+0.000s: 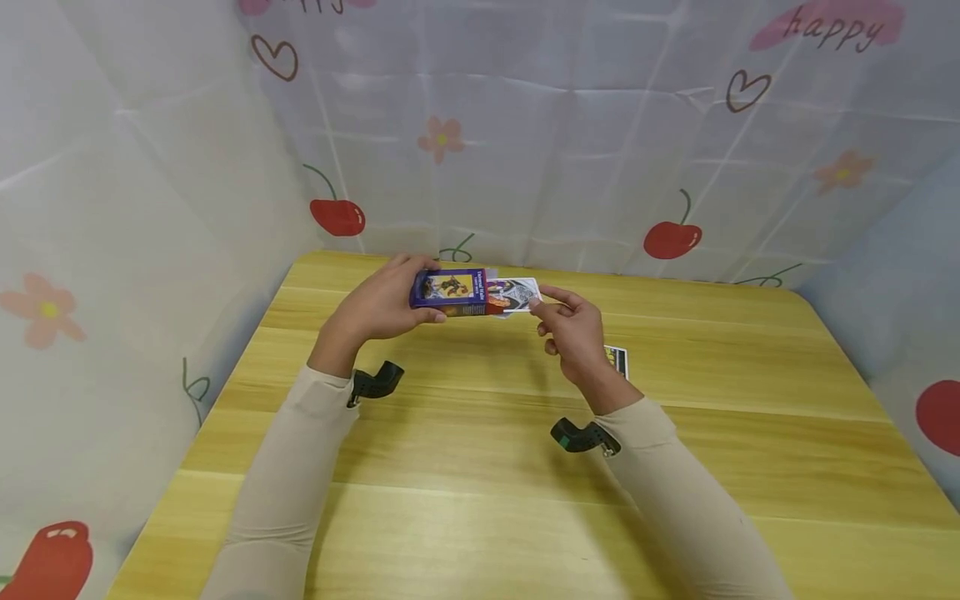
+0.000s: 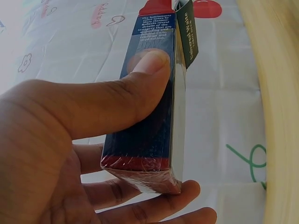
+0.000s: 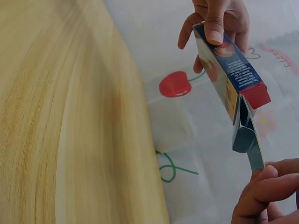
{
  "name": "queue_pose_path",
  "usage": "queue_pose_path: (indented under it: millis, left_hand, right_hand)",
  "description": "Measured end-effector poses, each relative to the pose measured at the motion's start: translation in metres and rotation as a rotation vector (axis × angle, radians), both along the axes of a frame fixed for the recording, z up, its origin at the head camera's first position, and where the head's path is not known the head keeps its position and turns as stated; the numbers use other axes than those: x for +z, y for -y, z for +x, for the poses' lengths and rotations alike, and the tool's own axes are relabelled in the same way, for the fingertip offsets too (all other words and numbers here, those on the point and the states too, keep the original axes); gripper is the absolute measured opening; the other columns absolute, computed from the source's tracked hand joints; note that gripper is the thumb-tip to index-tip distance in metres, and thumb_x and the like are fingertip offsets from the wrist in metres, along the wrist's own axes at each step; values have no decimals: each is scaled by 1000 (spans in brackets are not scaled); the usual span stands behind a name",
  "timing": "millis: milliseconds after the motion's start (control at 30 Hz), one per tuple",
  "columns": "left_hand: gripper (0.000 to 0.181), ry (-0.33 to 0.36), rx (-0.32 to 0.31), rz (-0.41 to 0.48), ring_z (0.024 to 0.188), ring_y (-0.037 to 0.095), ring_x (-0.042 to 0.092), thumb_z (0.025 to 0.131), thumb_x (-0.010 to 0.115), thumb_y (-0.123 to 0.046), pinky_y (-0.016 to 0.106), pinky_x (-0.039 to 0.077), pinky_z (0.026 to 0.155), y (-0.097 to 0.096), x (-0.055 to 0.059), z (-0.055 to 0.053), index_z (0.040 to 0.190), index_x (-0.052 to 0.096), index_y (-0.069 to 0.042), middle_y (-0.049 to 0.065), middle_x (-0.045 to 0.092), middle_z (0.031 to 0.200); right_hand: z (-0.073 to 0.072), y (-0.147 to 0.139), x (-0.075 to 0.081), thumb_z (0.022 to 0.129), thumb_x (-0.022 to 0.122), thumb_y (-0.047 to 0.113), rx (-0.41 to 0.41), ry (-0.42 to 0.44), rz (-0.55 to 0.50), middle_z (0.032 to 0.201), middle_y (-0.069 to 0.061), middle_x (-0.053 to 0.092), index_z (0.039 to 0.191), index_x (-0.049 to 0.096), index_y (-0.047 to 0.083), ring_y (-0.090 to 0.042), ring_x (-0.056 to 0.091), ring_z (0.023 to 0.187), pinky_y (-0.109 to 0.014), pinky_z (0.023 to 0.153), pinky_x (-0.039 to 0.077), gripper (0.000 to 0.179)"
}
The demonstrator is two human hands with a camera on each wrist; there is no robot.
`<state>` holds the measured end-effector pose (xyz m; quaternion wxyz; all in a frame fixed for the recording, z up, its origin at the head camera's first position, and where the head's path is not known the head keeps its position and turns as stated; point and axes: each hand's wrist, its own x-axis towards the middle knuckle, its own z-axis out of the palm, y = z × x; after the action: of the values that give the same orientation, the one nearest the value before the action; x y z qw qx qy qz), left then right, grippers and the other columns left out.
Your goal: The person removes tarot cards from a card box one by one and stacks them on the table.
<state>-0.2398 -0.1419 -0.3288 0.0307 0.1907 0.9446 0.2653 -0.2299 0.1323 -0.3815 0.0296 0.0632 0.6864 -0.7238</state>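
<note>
My left hand (image 1: pixel 378 302) grips a blue card box (image 1: pixel 450 287) with a yellow picture on its front, held sideways above the table. In the left wrist view its thumb presses along the narrow printed side of the box (image 2: pixel 140 144), fingers behind. A picture card (image 1: pixel 517 293) sticks out of the box's right end. Thumb and fingers of my right hand (image 1: pixel 577 333) pinch the outer end of that card. The right wrist view shows the end flaps folded out, a red side flap (image 3: pixel 257 95) among them, with the card (image 3: pixel 256 158) edge-on between box and fingertips.
Another card (image 1: pixel 618 360) lies on the wooden table (image 1: pixel 465 483), partly hidden behind my right wrist. A white sheet printed with cherries (image 1: pixel 337 218), flowers and hearts hangs along the table's back and sides. Black curved mounts (image 1: pixel 377 381) sit at both wrists.
</note>
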Motion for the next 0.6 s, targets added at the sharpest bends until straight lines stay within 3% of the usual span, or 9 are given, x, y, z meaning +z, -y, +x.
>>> queue_pose_path:
  millis: [333, 600]
  left_hand:
    - [75, -2, 8, 7, 116, 29, 51, 84, 79, -34, 48, 44, 103, -1, 3, 1, 145, 43, -10, 15, 44, 140]
    - [75, -10, 33, 24, 115, 29, 50, 84, 79, -34, 49, 43, 103, 0, 2, 0, 145, 44, -10, 15, 46, 138]
  right_hand:
    - [-2, -17, 1, 98, 62, 16, -153, -123, -6, 81, 4, 58, 131, 63, 7, -6, 39, 56, -19, 43, 26, 34]
    - [-4, -38, -3, 100, 56, 19, -187, -172, 143, 91, 1, 51, 130, 65, 8, -4, 35, 51, -17, 42, 30, 33]
